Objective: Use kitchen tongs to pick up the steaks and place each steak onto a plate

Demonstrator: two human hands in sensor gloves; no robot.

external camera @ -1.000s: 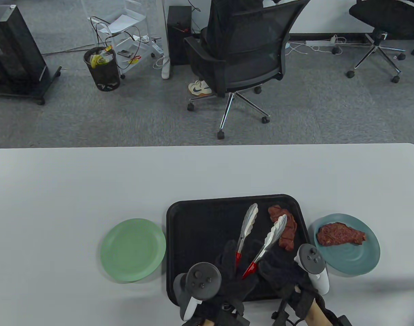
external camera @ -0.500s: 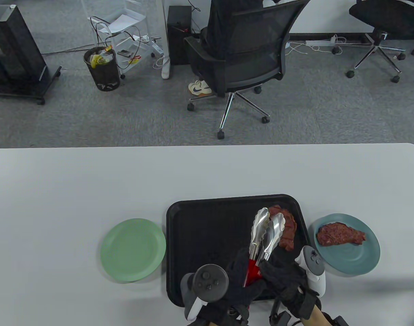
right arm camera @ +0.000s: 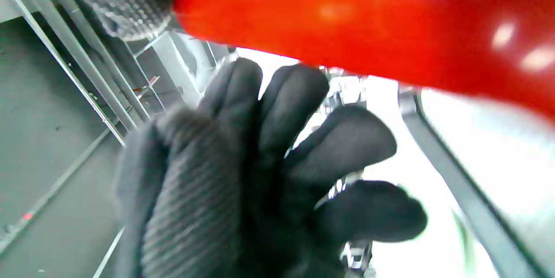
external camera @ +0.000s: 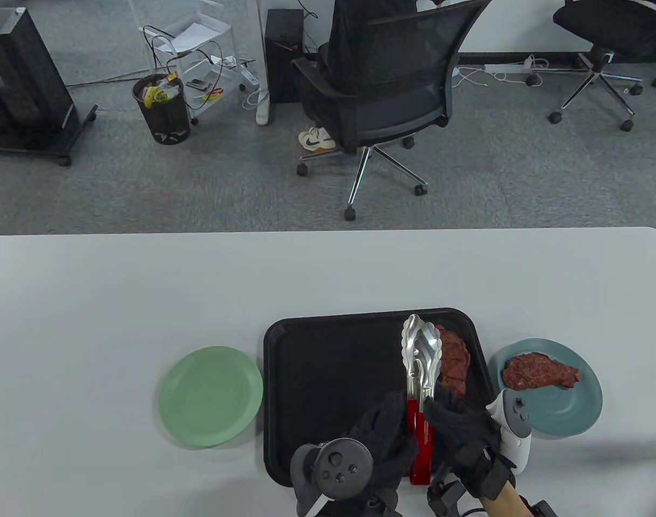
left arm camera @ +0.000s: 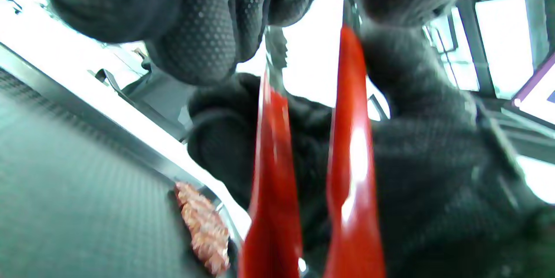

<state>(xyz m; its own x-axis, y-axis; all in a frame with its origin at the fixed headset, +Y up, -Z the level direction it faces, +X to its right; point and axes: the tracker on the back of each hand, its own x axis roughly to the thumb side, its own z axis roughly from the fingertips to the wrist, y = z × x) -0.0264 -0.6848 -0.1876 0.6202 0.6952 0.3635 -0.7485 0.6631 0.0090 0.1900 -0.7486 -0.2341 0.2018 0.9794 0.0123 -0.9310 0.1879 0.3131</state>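
Steel tongs with red handles point away from me over the black tray, their arms squeezed together. My left hand grips the handles from the left and my right hand from the right. The tong tips lie just left of a brown steak at the tray's right side. The left wrist view shows the red handles between gloved fingers and the steak below. A second steak lies on the blue plate. The green plate holds nothing.
The tray sits at the near edge of the white table, with the green plate to its left and the blue plate to its right. Beyond the table stand an office chair and a bin on grey carpet.
The tong arms, spread wide a second ago, have closed together. The tongs swung right toward the tray steak, and both hands drew in around the red handles.
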